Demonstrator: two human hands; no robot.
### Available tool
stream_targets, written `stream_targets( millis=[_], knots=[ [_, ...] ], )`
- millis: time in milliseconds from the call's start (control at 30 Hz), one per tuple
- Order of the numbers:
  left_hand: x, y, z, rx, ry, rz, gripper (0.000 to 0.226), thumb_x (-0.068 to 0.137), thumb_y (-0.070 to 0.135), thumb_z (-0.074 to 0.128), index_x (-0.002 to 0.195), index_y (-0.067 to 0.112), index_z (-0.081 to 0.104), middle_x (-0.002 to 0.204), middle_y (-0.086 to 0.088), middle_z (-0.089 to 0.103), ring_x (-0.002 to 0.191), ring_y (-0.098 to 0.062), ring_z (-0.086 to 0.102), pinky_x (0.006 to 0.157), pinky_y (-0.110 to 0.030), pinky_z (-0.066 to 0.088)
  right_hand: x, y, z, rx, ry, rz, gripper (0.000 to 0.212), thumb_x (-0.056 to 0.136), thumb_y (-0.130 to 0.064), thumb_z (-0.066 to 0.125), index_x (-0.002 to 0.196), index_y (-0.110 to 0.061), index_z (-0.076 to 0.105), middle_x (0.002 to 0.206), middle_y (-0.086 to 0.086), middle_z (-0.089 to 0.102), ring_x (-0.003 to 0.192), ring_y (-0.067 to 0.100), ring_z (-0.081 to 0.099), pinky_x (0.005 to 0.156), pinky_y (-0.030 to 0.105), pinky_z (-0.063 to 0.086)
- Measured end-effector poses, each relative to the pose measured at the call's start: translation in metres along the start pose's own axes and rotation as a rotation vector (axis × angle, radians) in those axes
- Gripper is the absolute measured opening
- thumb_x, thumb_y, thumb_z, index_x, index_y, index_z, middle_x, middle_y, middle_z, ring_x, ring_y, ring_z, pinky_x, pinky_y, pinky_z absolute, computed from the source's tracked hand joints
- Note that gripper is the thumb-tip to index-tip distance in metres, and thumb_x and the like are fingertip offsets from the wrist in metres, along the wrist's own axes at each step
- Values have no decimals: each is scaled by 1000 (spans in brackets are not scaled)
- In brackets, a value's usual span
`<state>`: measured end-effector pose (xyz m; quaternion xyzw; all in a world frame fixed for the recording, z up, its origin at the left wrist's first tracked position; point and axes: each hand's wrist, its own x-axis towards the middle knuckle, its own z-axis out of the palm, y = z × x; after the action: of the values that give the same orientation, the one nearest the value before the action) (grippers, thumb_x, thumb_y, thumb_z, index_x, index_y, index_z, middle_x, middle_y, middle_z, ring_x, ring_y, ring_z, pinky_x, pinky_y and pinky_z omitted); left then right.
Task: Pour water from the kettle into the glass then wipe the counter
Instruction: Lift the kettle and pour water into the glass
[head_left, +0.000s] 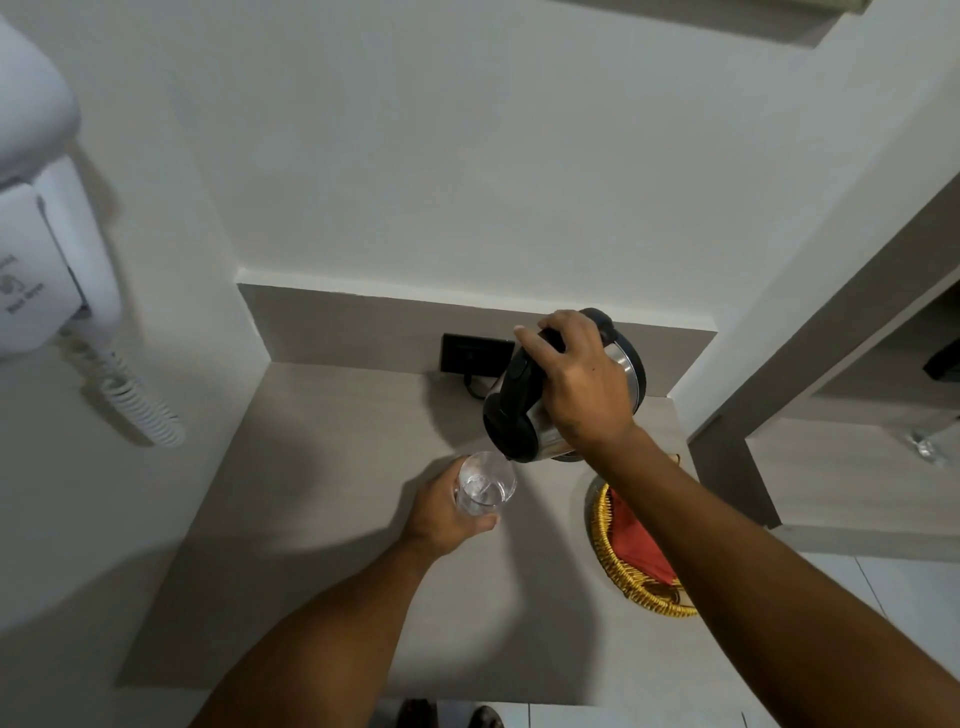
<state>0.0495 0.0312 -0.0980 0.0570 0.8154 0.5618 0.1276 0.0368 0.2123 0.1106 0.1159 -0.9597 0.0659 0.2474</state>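
A steel kettle (524, 415) with a black lid and handle hangs tilted over the counter, its spout down toward the left. My right hand (582, 384) grips its handle from above. Just under the spout is a clear glass (485, 486) with a little water in it, held above the grey counter (322, 545). My left hand (441, 512) is wrapped around the glass from the left and below. The spout almost touches the glass rim.
A yellow woven basket (613, 561) with a red cloth (636, 540) sits on the counter's right, partly under my right forearm. A black wall socket (470, 353) with a cord is behind the kettle. A white wall-mounted hair dryer (47, 249) hangs at left.
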Motion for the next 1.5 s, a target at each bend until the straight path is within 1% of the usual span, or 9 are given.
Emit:
stream_targets(
  millis=[200, 333, 433, 533, 800, 933, 1067, 1300, 1500],
  knots=[
    [0, 0, 2, 22, 1, -11, 81, 60, 12, 101, 124, 42, 61, 112, 10, 75, 107, -18, 75, 87, -25, 61, 4, -3, -4, -34, 29, -20, 57, 74, -6, 81, 128, -12, 61, 121, 20, 55, 121, 36, 47, 59, 42, 55],
    [0, -1, 2, 36, 9, -15, 84, 59, 13, 102, 134, 25, 65, 116, 4, 77, 105, -15, 75, 91, -29, 64, 6, -4, -7, -56, 52, -38, 57, 75, -7, 81, 128, -13, 61, 120, 19, 55, 121, 35, 46, 59, 40, 54],
    [-1, 0, 2, 42, -4, -23, 81, 57, 15, 102, 126, 37, 65, 105, 20, 75, 93, 12, 72, 76, -4, 56, 8, -5, -9, -61, 69, -57, 56, 76, -9, 79, 128, -13, 61, 121, 19, 55, 121, 34, 45, 59, 40, 54],
    [-1, -1, 2, 45, -7, -33, 82, 57, 16, 102, 129, 33, 67, 102, 23, 73, 90, 27, 65, 72, 4, 51, 11, -7, -11, -65, 90, -70, 52, 77, -10, 76, 126, -14, 61, 120, 18, 54, 120, 33, 45, 58, 39, 53],
    [-2, 0, 3, 47, 7, -7, 83, 56, 12, 103, 131, 24, 68, 98, 27, 71, 86, 29, 64, 70, 7, 47, 12, -5, -17, -61, 103, -86, 47, 79, -10, 72, 125, -13, 62, 120, 19, 56, 120, 34, 46, 58, 39, 53],
    [-3, 5, 2, 48, 5, -9, 82, 56, 9, 103, 129, 25, 69, 101, 21, 72, 86, 13, 71, 71, 6, 49, 12, -5, -18, -58, 108, -78, 48, 78, -8, 75, 124, -13, 63, 120, 18, 56, 120, 34, 48, 57, 38, 53],
    [-5, 7, 1, 44, 10, 19, 81, 57, 6, 102, 129, 22, 69, 101, 30, 68, 88, 32, 62, 73, 8, 46, 11, -5, -17, -45, 108, -88, 47, 78, -10, 73, 124, -13, 63, 119, 19, 56, 119, 34, 47, 58, 39, 53],
    [-6, 8, 1, 68, 25, 24, 81, 57, 7, 102, 131, 19, 70, 106, 12, 74, 92, -3, 71, 74, 8, 47, 9, -3, -15, -32, 108, -86, 50, 77, -9, 76, 124, -13, 62, 118, 19, 56, 118, 34, 48, 57, 39, 54],
    [-5, 9, 1, 69, 13, 10, 77, 57, 7, 103, 127, 19, 72, 102, 13, 74, 85, 25, 66, 73, 8, 47, 11, -1, -11, -29, 118, -77, 52, 76, -8, 77, 125, -13, 62, 118, 18, 56, 118, 33, 48, 57, 37, 53]
  ],
)
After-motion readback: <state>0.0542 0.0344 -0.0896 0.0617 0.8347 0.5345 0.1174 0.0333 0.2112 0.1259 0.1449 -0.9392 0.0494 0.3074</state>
